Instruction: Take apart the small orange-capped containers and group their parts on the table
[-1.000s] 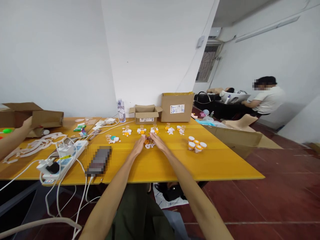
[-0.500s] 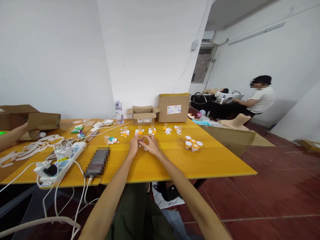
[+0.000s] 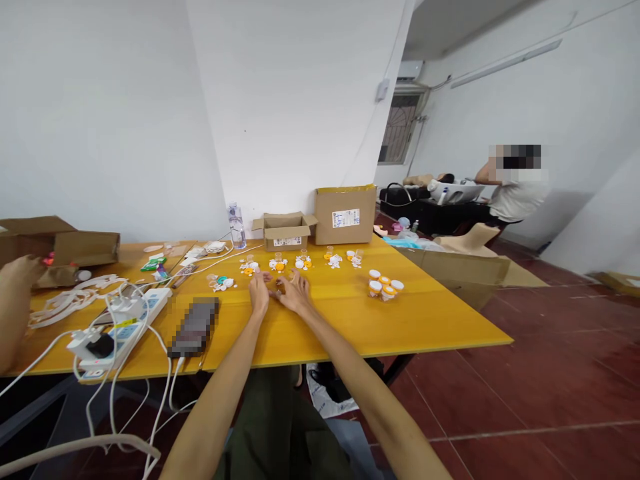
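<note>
My left hand (image 3: 259, 291) is just above the table, palm turned inward, fingers apart and slightly bent, with nothing visible in it. Close to its right, my right hand (image 3: 295, 293) curls its fingers around something small, mostly hidden and not clear enough to name. Just beyond the hands lie small piles of white pieces with orange and white lids (image 3: 280, 266) and clear little cups. Another pile with a teal ring (image 3: 221, 281) lies to the left. A cluster of small jars (image 3: 386, 285) with white and orange lids stands to the right.
At the back stand an open carton (image 3: 286, 235), a taller cardboard box (image 3: 345, 217) and a water bottle (image 3: 237, 227). A phone (image 3: 195, 327) and a power strip (image 3: 131, 330) with cables lie left. Another person's arm (image 3: 15, 313) reaches in at far left. Someone sits at right.
My hands have drawn apart, the left moving leftward; the orange piece between them is no longer plainly visible. The other person's arm at left has come further in. The seated person has raised an arm.
</note>
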{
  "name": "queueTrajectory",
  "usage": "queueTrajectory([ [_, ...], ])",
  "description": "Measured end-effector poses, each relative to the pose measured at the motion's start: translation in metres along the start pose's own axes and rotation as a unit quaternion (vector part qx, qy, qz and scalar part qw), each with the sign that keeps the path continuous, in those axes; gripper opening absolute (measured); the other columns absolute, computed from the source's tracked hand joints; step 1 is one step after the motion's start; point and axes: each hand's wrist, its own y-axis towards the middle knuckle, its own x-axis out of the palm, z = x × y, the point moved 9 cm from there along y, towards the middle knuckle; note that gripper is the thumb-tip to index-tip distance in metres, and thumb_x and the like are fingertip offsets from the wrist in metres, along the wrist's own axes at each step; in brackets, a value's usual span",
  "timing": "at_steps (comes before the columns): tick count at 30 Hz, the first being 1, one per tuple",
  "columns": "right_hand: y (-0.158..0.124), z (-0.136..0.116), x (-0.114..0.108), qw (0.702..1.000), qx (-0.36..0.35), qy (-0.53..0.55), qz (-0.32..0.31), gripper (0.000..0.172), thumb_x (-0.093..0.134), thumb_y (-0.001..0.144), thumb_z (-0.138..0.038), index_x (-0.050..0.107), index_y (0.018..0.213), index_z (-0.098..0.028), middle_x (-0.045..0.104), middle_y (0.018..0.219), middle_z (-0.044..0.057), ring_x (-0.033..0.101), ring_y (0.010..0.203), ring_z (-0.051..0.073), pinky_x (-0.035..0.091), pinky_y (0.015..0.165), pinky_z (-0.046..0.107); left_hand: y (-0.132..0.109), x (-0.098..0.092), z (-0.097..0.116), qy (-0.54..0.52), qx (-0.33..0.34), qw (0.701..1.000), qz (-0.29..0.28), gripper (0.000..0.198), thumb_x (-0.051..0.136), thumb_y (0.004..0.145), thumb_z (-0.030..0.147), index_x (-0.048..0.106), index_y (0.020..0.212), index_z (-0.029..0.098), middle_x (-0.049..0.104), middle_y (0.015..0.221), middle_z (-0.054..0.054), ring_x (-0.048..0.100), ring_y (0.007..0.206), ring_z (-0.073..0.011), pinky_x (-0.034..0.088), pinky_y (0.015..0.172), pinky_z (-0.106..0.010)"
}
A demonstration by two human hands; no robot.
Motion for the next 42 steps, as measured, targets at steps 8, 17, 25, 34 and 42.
queueTrajectory([
  [8, 0.002, -0.001, 0.002, 1.000, -0.017, -0.012, 0.010, 0.030, 0.055, 0.091, -0.048, 0.063, 0.109, -0.025, 0.042, 0.143, 0.015, 0.043, 0.128, 0.029, 0.028, 0.105, 0.046, -0.001, -0.005, 0.005, 0.005, 0.018, 1.000, 0.022, 0.056, 0.037, 0.090, 0.059, 0.062, 0.061, 0.019, 0.070, 0.065, -0.008, 0.068, 0.070, -0.0216, 0.053, 0.076, -0.035],
  [17, 0.004, 0.007, 0.004, 0.997, -0.059, -0.037, 0.015, 0.015, 0.050, 0.095, -0.031, 0.061, 0.102, -0.023, 0.050, 0.130, 0.012, 0.051, 0.115, 0.025, 0.039, 0.096, 0.041, -0.003, -0.005, 0.006, 0.015, 0.016, 1.000, 0.013, 0.055, 0.036, 0.092, 0.055, 0.064, 0.060, 0.020, 0.071, 0.066, -0.008, 0.069, 0.069, -0.0214, 0.054, 0.076, -0.035],
  [25, 0.011, 0.068, -0.013, 0.996, -0.024, -0.069, 0.045, 0.019, 0.048, 0.096, -0.033, 0.062, 0.099, -0.022, 0.053, 0.122, 0.012, 0.053, 0.106, 0.025, 0.040, 0.094, 0.041, -0.005, 0.000, 0.006, 0.011, -0.010, 1.000, -0.001, 0.055, 0.036, 0.091, 0.055, 0.062, 0.057, 0.021, 0.070, 0.063, -0.008, 0.068, 0.066, -0.0214, 0.054, 0.073, -0.035],
  [34, 0.004, 0.156, -0.053, 0.984, 0.105, -0.111, 0.086, 0.028, 0.046, 0.094, -0.033, 0.065, 0.105, -0.017, 0.054, 0.126, 0.020, 0.052, 0.112, 0.034, 0.038, 0.098, 0.049, -0.015, 0.008, 0.008, 0.020, 0.001, 0.999, -0.027, 0.055, 0.040, 0.090, 0.059, 0.062, 0.056, 0.021, 0.069, 0.061, -0.006, 0.068, 0.067, -0.0225, 0.053, 0.075, -0.035],
  [42, -0.004, 0.201, -0.075, 0.967, 0.176, -0.121, 0.136, 0.036, 0.044, 0.092, -0.030, 0.063, 0.109, -0.005, 0.050, 0.126, 0.029, 0.053, 0.115, 0.041, 0.035, 0.100, 0.057, -0.025, 0.015, 0.012, 0.043, 0.015, 0.997, -0.065, 0.054, 0.043, 0.091, 0.058, 0.066, 0.059, 0.021, 0.069, 0.062, -0.006, 0.067, 0.069, -0.0226, 0.052, 0.075, -0.034],
])
